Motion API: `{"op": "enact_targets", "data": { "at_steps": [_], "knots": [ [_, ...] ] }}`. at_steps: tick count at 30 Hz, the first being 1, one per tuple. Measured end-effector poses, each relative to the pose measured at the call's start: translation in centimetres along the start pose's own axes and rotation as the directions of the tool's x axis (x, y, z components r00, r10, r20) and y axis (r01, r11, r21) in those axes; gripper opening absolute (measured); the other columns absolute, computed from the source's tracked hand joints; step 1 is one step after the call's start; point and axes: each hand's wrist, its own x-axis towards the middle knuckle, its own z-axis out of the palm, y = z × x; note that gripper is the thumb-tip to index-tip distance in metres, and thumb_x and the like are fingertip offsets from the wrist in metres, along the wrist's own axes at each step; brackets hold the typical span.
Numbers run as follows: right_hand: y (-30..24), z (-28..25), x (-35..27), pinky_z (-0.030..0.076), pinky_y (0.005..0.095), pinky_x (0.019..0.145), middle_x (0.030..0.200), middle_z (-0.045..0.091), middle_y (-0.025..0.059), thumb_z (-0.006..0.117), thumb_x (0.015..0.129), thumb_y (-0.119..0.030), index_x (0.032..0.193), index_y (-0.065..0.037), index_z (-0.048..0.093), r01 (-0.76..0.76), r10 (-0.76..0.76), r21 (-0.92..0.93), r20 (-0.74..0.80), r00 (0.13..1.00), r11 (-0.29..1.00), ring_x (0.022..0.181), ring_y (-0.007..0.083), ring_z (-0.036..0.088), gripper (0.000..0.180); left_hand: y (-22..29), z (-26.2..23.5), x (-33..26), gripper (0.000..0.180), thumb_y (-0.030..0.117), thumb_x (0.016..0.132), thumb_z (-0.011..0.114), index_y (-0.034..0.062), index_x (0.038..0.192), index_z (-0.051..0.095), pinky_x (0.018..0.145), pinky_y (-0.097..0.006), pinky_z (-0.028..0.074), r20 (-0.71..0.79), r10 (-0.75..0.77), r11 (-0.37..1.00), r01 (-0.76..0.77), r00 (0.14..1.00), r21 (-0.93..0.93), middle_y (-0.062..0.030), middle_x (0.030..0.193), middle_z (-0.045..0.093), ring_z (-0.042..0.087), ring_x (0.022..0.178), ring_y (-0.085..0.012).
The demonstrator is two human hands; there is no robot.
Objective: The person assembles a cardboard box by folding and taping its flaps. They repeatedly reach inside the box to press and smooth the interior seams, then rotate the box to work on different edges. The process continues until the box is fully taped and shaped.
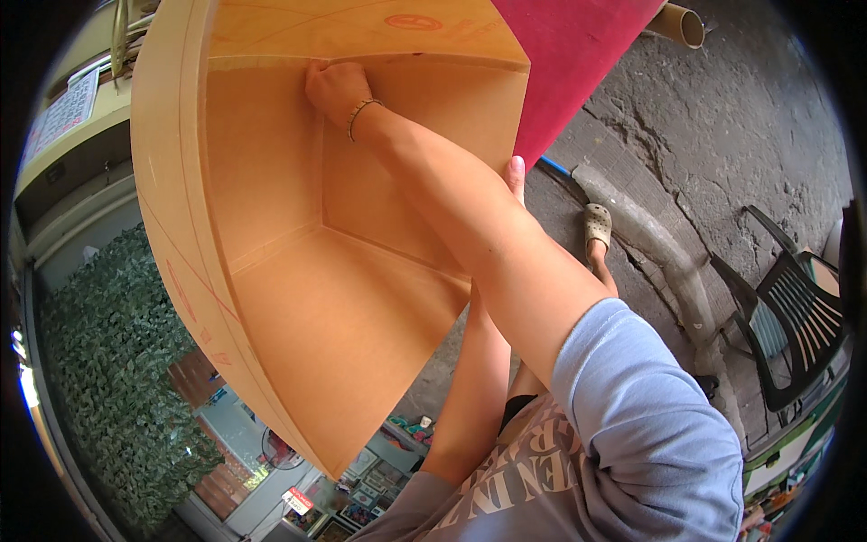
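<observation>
A large tan open box (298, 316), with smooth board walls and red printed marks, is tilted in front of me and fills the upper left. My right hand (339, 93), a thin bracelet at its wrist, reaches inside to the upper inner corner. Its fingers are curled closed against the seam; whatever is in them is hidden. Under my right arm passes my left arm. Of my left hand (516, 179) just the thumb shows, upright along the box's right edge, while my right forearm hides its fingers. Behind that edge is a pinkish-red flat surface (578, 77).
At the right stands a black slatted-back chair (799, 307) on cracked concrete. A foot in a beige clog (597, 224) is beside a raised cement strip (650, 244). A cardboard tube (679, 25) lies at top right. Leafy green covering (117, 361) is at the left.
</observation>
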Motion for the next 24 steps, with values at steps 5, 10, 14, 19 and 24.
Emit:
{"op": "enact_targets", "data": {
  "at_steps": [5,10,14,19,24],
  "knots": [
    [0.8,-0.3,-0.5,0.052,0.0394,0.051,0.082,0.075,0.0123,0.059,0.095,-0.011,0.133,0.011,0.049,0.045,-0.042,0.104,-0.033,0.999,0.994,0.069,0.0268,0.074,0.045,0.5,-0.1,0.4,0.064,0.033,0.094,0.064,-0.0020,0.141,0.039,0.106,-0.048,0.040,-0.010,-0.023,1.000,0.023,1.000,0.012,-0.0252,0.145,0.041,0.046,0.131,-0.0376],
    [2.2,-1.8,-2.1,0.056,0.0407,0.054,0.086,0.075,0.0150,0.055,0.098,-0.011,0.137,0.007,0.046,0.066,-0.071,0.315,0.005,0.997,0.947,0.070,0.0280,0.074,0.044,0.1,-0.6,0.4,0.068,0.035,0.094,0.064,-0.0021,0.145,0.037,0.107,-0.048,0.039,-0.062,-0.054,0.985,0.063,0.997,0.162,-0.0258,0.149,0.039,0.044,0.134,-0.0379],
    [2.9,-3.0,-3.4,0.058,0.0387,0.057,0.104,0.073,0.0180,0.056,0.096,-0.011,0.134,0.002,0.052,0.176,-0.172,-0.019,0.139,0.975,0.984,0.079,0.0273,0.074,0.040,-1.1,-1.9,0.8,0.072,0.037,0.094,0.064,-0.0022,0.147,0.035,0.108,-0.048,0.038,-0.201,-0.078,0.857,0.168,0.977,0.486,-0.0263,0.152,0.037,0.043,0.136,-0.0381],
    [3.7,-2.8,-4.6,0.060,0.0352,0.059,0.126,0.063,0.0165,0.064,0.088,-0.008,0.109,0.000,0.069,0.297,-0.301,-0.053,-0.188,0.935,0.953,0.094,0.0262,0.071,0.023,-0.7,-2.9,1.2,0.085,0.043,0.097,0.060,-0.0019,0.158,0.022,0.112,-0.045,0.034,-0.161,-0.269,0.946,0.292,0.950,0.144,-0.0267,0.161,0.025,0.034,0.146,-0.0402],
    [3.6,-2.0,-3.2,0.061,0.0348,0.060,0.126,0.061,0.0132,0.067,0.087,-0.010,0.099,-0.005,0.075,0.284,-0.285,-0.022,-0.063,0.957,0.959,0.096,0.0264,0.070,0.016,-0.9,-2.6,3.3,0.083,0.044,0.100,0.056,-0.0023,0.159,0.022,0.117,-0.046,0.033,-0.069,-0.376,0.825,0.367,0.924,0.430,-0.0251,0.164,0.023,0.032,0.148,-0.0398]
  ]
}}
